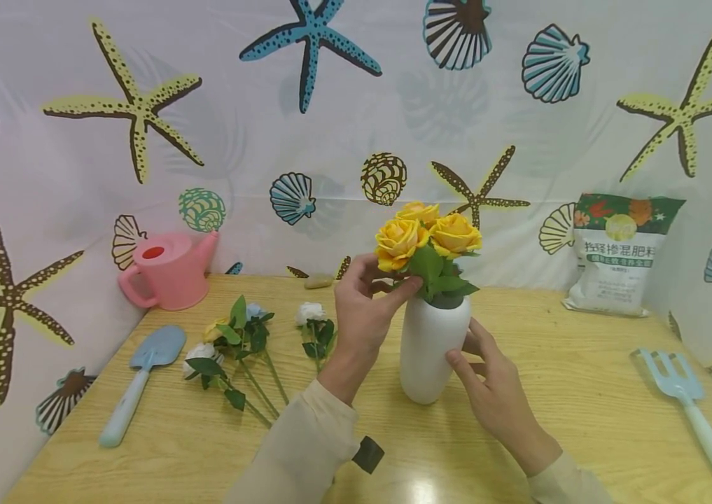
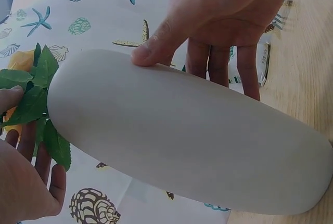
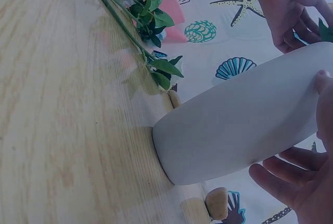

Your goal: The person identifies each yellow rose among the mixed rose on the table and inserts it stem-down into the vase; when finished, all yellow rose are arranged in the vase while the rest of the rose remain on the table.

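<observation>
A tall white vase [image 1: 428, 350] stands on the table with several yellow roses [image 1: 401, 243] in its mouth. My left hand [image 1: 365, 311] is at the rim, thumb and fingers pinching the roses by their green leaves [image 2: 34, 99]. Lower down, my right hand [image 1: 497, 385] holds the vase's right side, its thumb [image 2: 148, 52] on the wall and the other fingers round the back. In the right wrist view the vase's base [image 3: 169, 156] rests on the wood. The rose stems are hidden inside the vase.
Left of the vase lie loose roses [image 1: 248, 336] and a single white rose [image 1: 311, 315]. A blue trowel [image 1: 141, 392] and a pink watering can [image 1: 169, 269] are farther left. At right are a fertilizer bag [image 1: 620, 259] and a hand fork [image 1: 683, 392]. A stone [image 1: 318, 281] lies at the back.
</observation>
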The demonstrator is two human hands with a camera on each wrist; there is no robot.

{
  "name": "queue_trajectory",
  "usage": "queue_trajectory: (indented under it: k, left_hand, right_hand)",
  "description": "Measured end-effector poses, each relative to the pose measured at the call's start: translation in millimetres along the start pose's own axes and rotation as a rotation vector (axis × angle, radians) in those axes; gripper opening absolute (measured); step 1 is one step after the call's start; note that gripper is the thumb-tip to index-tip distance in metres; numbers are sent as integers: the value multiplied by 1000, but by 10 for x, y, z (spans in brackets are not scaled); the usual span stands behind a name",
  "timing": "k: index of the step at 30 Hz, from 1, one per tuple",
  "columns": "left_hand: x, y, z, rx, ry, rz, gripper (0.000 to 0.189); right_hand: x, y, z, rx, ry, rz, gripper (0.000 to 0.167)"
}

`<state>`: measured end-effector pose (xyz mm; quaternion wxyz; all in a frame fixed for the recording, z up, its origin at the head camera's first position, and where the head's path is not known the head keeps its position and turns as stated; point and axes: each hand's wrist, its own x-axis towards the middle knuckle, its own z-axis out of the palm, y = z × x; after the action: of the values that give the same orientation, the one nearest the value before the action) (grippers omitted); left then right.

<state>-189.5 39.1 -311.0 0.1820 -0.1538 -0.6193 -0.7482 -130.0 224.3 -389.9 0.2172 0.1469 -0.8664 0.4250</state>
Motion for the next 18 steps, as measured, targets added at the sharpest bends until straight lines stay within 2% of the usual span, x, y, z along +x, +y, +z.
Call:
queue_trajectory:
  k: [11,18]
  left_hand:
    - [-9,-22,-15,30,0,2,36]
    - [-11,-4,-191,32,-10,47,34]
  right_hand:
    - [-6,-23,6,9,-6,10,57]
    - [-9,-43,-7,8,-13,22,58]
